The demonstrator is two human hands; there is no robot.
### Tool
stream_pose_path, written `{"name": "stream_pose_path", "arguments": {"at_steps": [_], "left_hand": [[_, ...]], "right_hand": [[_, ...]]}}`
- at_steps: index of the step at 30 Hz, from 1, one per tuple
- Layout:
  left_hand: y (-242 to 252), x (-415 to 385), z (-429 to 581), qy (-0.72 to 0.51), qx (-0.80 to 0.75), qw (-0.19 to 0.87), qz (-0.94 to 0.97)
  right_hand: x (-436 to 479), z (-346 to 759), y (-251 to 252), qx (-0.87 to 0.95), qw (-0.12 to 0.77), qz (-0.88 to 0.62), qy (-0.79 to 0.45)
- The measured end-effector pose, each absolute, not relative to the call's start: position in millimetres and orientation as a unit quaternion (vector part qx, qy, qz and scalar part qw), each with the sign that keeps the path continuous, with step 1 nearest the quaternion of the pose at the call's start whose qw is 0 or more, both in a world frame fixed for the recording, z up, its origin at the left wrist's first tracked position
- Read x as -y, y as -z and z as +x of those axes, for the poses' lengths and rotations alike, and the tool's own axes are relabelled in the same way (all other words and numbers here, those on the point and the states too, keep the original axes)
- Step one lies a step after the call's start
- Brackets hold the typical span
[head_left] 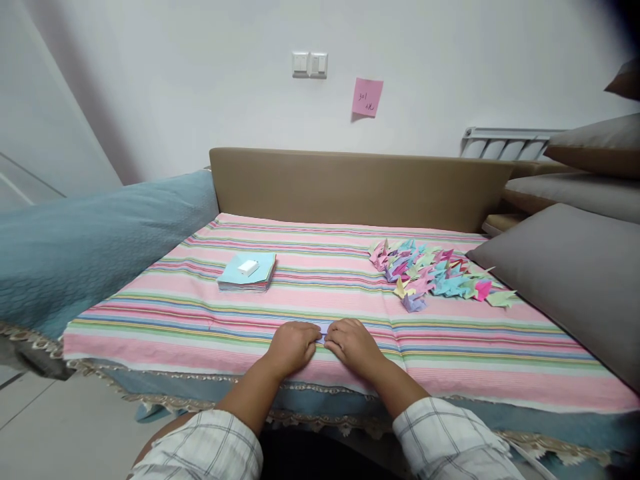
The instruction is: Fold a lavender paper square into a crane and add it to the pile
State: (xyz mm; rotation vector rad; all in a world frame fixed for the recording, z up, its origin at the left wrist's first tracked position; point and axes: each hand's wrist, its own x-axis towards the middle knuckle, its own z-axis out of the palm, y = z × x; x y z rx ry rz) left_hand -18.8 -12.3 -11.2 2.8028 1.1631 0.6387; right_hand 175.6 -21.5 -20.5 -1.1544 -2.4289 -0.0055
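A small piece of purple paper (pixel 324 330) shows between my two hands, low over the striped cloth near its front edge. My left hand (pixel 294 347) has its fingers closed on the paper's left side. From the right, my right hand (pixel 354 344) pinches the other side of it. Most of the paper is hidden under my fingers, so its folded shape cannot be made out.
Left of centre a stack of coloured paper (pixel 245 271) carries a small white box (pixel 249 268). Many folded paper pieces (pixel 440 272) lie heaped at the right. Grey cushions (pixel 575 267) line the right side; a brown backrest (pixel 350 189) stands behind the striped cloth (pixel 175 327).
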Motion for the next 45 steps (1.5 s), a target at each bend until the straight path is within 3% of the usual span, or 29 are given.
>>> {"name": "stream_pose_path", "arguments": {"at_steps": [15,25,37,45], "left_hand": [[10,15,-7,-0.185,-0.491,0.026,0.851],[11,17,-4,-0.220,-0.529,0.050,0.818],[10,7,-9,-0.178,-0.461,0.051,0.868],[8,4,-12,-0.152,-0.442,0.062,0.882]], "right_hand": [[17,162,26,0.838,0.253,-0.483,-0.002],[21,161,24,0.793,0.304,-0.522,-0.077],[20,175,24,0.828,0.278,-0.481,-0.078],[22,179,17,0.860,0.193,-0.472,-0.030]]}}
